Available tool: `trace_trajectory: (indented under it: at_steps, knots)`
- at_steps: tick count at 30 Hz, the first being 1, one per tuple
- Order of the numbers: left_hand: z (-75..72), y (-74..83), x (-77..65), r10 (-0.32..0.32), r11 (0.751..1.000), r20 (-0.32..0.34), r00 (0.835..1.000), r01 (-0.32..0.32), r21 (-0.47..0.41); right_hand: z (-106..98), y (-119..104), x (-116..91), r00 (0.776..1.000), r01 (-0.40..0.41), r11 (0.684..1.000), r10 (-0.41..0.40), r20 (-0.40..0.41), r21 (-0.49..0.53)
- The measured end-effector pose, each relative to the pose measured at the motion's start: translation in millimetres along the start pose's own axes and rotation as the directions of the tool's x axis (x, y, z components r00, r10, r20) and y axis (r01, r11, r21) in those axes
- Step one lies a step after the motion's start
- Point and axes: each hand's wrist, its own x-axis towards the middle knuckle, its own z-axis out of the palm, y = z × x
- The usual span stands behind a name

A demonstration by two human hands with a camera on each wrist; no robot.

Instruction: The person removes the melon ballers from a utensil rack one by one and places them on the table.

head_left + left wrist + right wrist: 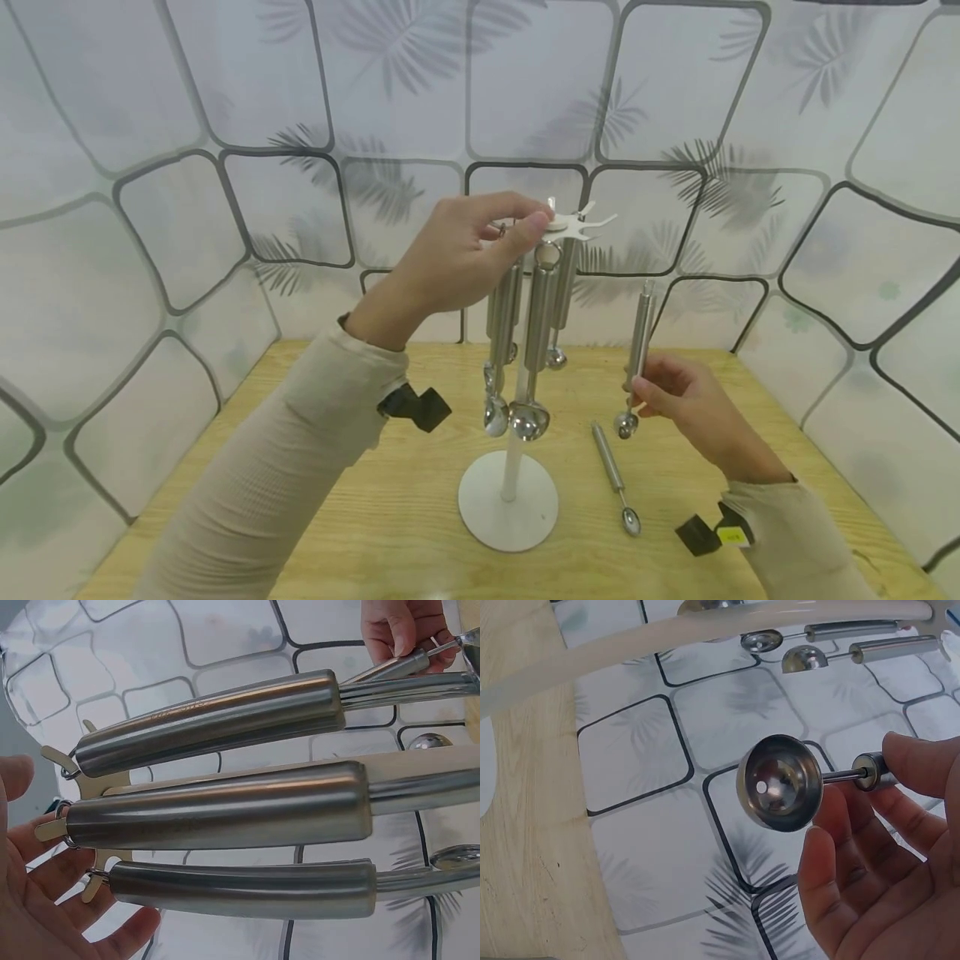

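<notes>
Pinching rack (576, 227) in left grip (463, 250): hold steady. Pinching scoop (642, 333) bowl-down in right grip (681, 398): guide clear of hanging scoops (538, 321).

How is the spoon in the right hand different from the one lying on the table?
The held spoon is up in the air, while the lying spoon rests on the table. The held spoon is nearly upright, bowl end down; the lying spoon is flat. The right hand grips the held spoon; no hand touches the lying spoon. Both are shiny metal with long handles.
</notes>
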Motion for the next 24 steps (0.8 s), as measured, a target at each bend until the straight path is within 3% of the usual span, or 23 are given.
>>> trace_trajectory:
  at_steps: [15, 24]
  knots:
    - [1.5, -3.0, 0.8, 0.030, 0.999, 0.003, 1.000, -0.030, 0.009, -3, 32, -7, 0.998, -0.063, 0.997, 0.064, -0.019, 0.044]
    - [1.5, -1.1, -0.3, 0.029, 0.999, 0.001, 1.000, -0.029, 0.023, -3, 52, -13, 0.986, -0.164, 0.982, 0.166, -0.016, 0.088]
